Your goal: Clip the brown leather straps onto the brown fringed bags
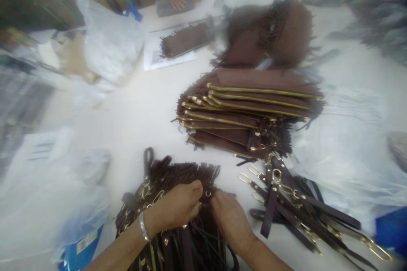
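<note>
My left hand (182, 201), with a silver bangle at its wrist, is closed in a pinch over a pile of dark brown fringed pouches (178, 178). What its fingertips hold is too small to make out. My right hand (230, 216) is closed on the edge of the top fringed pouch, close to a small gold ring (208, 193); its fingertips are partly hidden. Wrist straps (148, 159) and gold clasps stick out of the pile's left side. To the right lies a heap of loose brown straps (295, 207) with gold clips.
Behind my hands is a stack of brown pouches (254, 77) with gold zippers, and more fringed pouches (241, 38) beyond. A single pouch (187, 40) lies farther back. Plastic bags (108, 42) stand around the table. Another person's hands (178, 1) rest at the far edge.
</note>
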Action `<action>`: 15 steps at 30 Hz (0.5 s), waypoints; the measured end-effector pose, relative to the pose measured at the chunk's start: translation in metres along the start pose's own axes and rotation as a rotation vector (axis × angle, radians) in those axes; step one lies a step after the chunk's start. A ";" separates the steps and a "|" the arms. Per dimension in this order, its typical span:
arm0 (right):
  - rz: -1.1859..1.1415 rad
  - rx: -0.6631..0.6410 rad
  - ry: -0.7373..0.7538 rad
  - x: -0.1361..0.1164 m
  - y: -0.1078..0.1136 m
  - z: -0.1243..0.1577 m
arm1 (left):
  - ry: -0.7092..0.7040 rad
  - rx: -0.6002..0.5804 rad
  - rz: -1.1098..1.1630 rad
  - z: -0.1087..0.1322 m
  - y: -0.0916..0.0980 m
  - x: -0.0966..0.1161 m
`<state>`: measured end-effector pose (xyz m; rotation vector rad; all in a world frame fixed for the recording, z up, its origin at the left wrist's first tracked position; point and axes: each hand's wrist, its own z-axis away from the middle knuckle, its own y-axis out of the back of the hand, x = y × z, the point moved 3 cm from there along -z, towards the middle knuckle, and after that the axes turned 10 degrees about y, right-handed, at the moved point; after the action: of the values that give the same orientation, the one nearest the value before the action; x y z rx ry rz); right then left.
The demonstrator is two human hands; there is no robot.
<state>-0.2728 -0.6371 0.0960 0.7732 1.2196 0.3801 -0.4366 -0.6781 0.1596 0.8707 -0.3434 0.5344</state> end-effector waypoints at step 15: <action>0.003 0.097 -0.262 0.033 0.018 0.037 | 0.145 -0.034 -0.093 -0.015 -0.013 -0.005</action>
<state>-0.2248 -0.6159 0.0913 0.8793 0.9963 0.2153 -0.4318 -0.6745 0.1399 0.8057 -0.1788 0.5010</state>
